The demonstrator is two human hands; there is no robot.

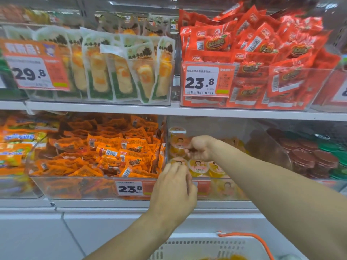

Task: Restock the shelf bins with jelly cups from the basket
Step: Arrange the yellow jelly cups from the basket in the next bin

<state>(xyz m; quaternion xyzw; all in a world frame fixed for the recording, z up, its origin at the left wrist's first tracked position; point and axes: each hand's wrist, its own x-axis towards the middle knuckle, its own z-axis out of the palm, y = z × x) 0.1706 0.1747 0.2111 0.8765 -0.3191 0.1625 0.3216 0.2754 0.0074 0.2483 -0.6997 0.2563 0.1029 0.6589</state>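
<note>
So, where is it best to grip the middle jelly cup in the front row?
Grip the jelly cup by its round rim, coming from above. Its lid faces up, neighbours press both sides, and the bin wall blocks the front.

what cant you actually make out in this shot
Head view, the only one:
- Basket: cut off by the bottom edge, so its contents barely show.
- Left hand: seen from the back; the fingers hide whether it holds a jelly cup.
- Right hand: fingers curl at a cup in the jelly cup bin, but the grip is hidden.
- Price tag on that bin: covered by the left hand.
- Small print on the tags: too blurred.
</note>
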